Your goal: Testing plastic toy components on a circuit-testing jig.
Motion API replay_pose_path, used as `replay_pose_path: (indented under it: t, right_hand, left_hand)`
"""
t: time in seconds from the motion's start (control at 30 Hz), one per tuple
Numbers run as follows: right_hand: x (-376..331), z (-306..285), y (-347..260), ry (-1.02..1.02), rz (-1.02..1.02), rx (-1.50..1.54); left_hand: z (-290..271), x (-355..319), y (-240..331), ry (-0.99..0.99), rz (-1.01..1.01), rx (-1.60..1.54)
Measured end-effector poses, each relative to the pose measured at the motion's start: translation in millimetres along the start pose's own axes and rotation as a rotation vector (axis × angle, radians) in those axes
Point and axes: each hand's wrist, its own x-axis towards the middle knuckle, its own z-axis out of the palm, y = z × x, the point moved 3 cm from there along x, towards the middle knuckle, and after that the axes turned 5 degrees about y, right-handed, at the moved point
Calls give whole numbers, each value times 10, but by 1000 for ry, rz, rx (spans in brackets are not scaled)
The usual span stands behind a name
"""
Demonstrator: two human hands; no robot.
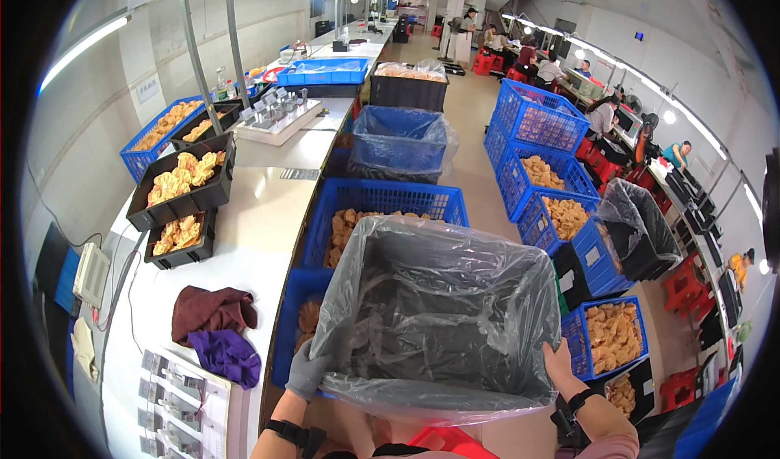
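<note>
Between my hands is a large dark crate (439, 296) lined with a clear plastic bag (479, 398) folded out over its rim. Nothing lies inside the lining. My left hand (307, 371), in a grey glove, grips the crate's near left side. At the opposite side my bare right hand (557, 360) is closed on the edge, its fingers partly hidden by the plastic. Below and beyond the crate, a blue basket (398, 189) holds tan, crumpled-looking pieces. Part of another blue crate (296, 305) shows under its left side.
Along the left runs a white workbench (268, 240) with black trays (183, 179) of tan pieces, a brown cloth (213, 313), a purple cloth (227, 357) and metal fixtures (175, 406). On the right stand stacked blue baskets (536, 118) and a bag-lined black bin (642, 227). People sit at a far bench.
</note>
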Motion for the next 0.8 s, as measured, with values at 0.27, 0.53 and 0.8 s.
replay_pose_path:
  t: [0.27, 0.53, 0.8]
  right_hand:
    - [-17, -36, -78, -11, 13, 36]
    - [-3, 40, 104, 54, 34, -65]
    - [19, 20, 75, -5, 52, -20]
  left_hand:
    - [-17, 44, -69, 14, -23, 1]
    - [-51, 52, -128, 12, -8, 37]
    - [13, 26, 20, 8, 12, 4]
